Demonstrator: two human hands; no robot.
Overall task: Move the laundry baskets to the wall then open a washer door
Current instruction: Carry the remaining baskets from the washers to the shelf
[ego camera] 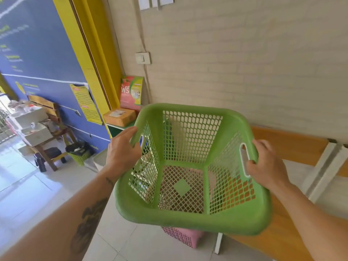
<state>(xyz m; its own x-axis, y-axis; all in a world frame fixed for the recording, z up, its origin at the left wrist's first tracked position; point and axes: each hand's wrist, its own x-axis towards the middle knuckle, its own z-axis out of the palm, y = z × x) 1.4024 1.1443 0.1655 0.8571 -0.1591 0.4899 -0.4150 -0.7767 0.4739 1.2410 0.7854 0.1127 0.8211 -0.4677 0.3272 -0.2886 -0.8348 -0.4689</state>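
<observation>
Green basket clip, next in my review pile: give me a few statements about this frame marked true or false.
1. Both hands hold the green basket. True: the left hand grips one rim and the right hand has the opposite handle slot.
2. The green basket is full of clothes. False: it is empty, and its mesh bottom shows.
3. A pink basket sits on the floor below the green one. True.
4. The green basket rests on the wooden bench. False: it is held in the air beside the bench.
5. A washer door stands open ahead. False: no washer is in view, only a brick wall.
</observation>
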